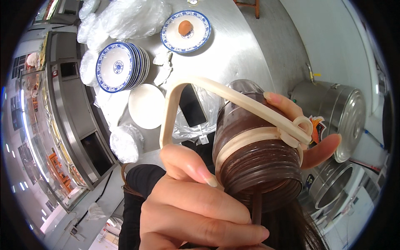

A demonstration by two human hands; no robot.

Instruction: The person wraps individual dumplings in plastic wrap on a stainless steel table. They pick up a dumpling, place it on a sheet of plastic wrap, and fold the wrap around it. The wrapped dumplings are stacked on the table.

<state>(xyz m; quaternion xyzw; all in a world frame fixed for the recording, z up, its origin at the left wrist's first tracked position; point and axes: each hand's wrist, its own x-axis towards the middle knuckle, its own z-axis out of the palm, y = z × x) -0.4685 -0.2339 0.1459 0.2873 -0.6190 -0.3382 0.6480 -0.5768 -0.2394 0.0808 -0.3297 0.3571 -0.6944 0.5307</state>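
Note:
A brown translucent plastic bottle (250, 122) is tilted close before me, its threaded open mouth facing down toward me. A cream carrying strap (237, 95) loops from a band around its neck and arches to the left. My right hand (289, 107) grips the bottle from the far side; only some fingers show. My left hand (193, 203) is below the mouth, fingers curled. A thin brown tube (257, 203), perhaps a straw, runs from the mouth to these fingers, which appear to pinch it. The tube's lower end is hidden.
On the steel table stand stacked blue-and-white plates (114, 67), a plate (200, 40) with a brown egg (185, 28), a white dish (146, 106) and plastic bags (134, 18). A smartphone (193, 109) lies beyond the bottle. Steel drums (331, 106) stand at right.

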